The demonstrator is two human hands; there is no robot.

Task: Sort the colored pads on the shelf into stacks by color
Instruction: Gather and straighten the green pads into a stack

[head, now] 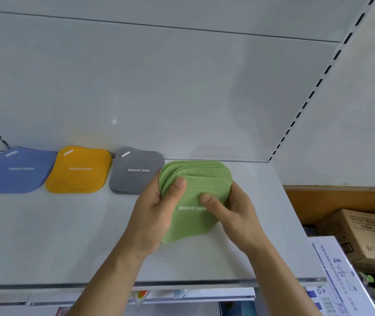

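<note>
Both hands hold a fanned bunch of green pads (pixel 201 179) just over the shelf (pixel 56 236). The left hand (pixel 156 215) grips its left edge, thumb on top. The right hand (pixel 234 210) grips the right edge, fingers (pixel 213 205) pressing the top pad. Blue pads (pixel 20 171), yellow pads (pixel 80 169) and gray pads (pixel 136 171) lie in a row at the back.

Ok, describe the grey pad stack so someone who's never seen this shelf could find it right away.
Look along the back of the white shelf, where a row of pad stacks lies. The grey stack is third from the left, after the blue and yellow ones. It's the only grey one, just left of the green pads held in both hands.
</note>
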